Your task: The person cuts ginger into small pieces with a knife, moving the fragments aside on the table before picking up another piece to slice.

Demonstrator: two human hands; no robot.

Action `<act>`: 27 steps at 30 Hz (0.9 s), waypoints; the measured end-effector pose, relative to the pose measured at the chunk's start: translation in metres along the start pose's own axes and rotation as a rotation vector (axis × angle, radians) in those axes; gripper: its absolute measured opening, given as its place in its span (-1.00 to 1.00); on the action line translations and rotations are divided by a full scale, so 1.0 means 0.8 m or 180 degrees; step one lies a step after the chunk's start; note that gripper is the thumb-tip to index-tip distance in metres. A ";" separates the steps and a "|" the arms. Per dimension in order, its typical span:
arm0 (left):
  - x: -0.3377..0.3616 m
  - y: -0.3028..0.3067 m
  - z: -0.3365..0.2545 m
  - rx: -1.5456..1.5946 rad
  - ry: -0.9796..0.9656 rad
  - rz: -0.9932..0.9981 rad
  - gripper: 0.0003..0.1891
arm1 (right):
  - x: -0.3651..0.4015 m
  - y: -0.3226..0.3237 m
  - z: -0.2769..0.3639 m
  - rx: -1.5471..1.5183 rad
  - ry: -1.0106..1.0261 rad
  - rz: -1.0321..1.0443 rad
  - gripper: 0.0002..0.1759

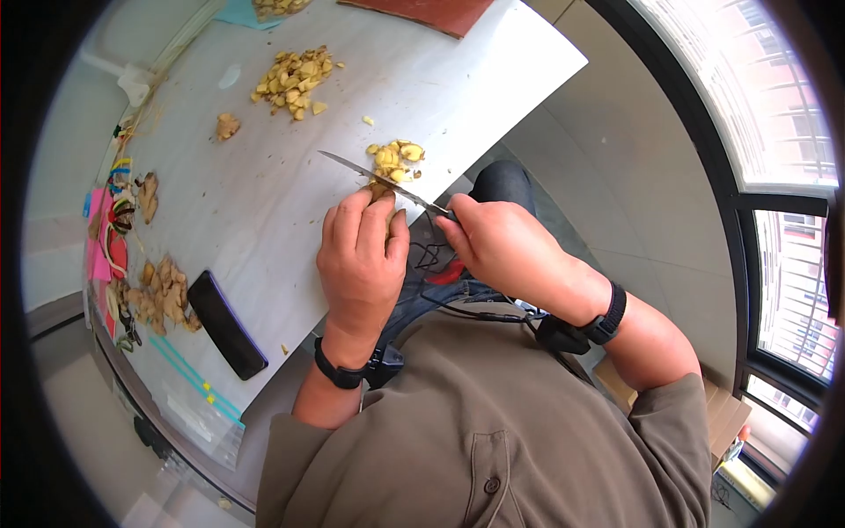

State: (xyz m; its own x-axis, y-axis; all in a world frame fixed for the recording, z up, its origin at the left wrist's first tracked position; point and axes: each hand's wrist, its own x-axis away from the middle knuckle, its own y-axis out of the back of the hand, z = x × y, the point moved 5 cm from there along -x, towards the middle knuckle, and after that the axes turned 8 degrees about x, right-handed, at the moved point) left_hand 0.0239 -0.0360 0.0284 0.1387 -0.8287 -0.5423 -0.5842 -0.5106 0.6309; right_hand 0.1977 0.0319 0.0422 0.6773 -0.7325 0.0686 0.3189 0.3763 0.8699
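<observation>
My right hand [506, 242] is closed round the handle of a knife [356, 167]. Its thin blade points to the upper left and lies across a piece of ginger [379, 190] near the table's edge. With bent fingertips, my left hand [361, 251] grips that ginger just on the near side of the blade, covering most of it. Just beyond the blade lies a small heap of cut ginger slices [399, 161]. A bigger heap of ginger slices [292, 81] sits farther back on the white table [422, 88].
Left on the table are whole ginger roots [161, 295], a ginger root [149, 199] and a smaller ginger chunk [227, 127]. A phone [226, 324] and a clear zip bag [195, 396] lie near the left edge. A reddish-brown board [427, 11] is at the far side.
</observation>
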 end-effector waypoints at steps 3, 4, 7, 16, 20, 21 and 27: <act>0.001 0.000 -0.002 -0.0074 -0.0009 0.0026 -0.69 | -0.011 -0.006 0.010 -0.0020 -0.0047 -0.0004 -0.63; 0.001 -0.001 -0.002 -0.0084 -0.0029 0.0014 -0.69 | -0.017 -0.007 0.015 0.0118 0.0019 -0.0057 -0.64; 0.002 0.000 -0.001 -0.0064 -0.0050 -0.0013 -0.69 | -0.032 -0.013 0.019 0.0273 0.0056 -0.0074 -0.64; 0.003 0.010 0.007 0.0185 0.0320 -0.0167 -0.66 | -0.013 -0.001 0.001 -0.0063 -0.0207 0.0129 -0.57; -0.002 0.017 0.003 0.0002 0.0395 -0.0150 -0.68 | -0.004 -0.005 -0.006 -0.0291 -0.0294 0.0072 -0.57; -0.002 0.016 0.004 -0.0004 0.0392 -0.0148 -0.68 | -0.003 -0.007 -0.006 -0.0297 -0.0291 0.0069 -0.57; 0.002 0.011 0.006 0.0077 0.0242 -0.0116 -0.70 | 0.004 -0.001 0.000 -0.0473 -0.0313 -0.0004 -0.56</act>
State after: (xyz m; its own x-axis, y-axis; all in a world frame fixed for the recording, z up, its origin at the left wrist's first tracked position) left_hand 0.0152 -0.0406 0.0310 0.2200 -0.8252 -0.5203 -0.5967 -0.5357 0.5974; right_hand 0.1995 0.0296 0.0416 0.6110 -0.7823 0.1214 0.4192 0.4498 0.7887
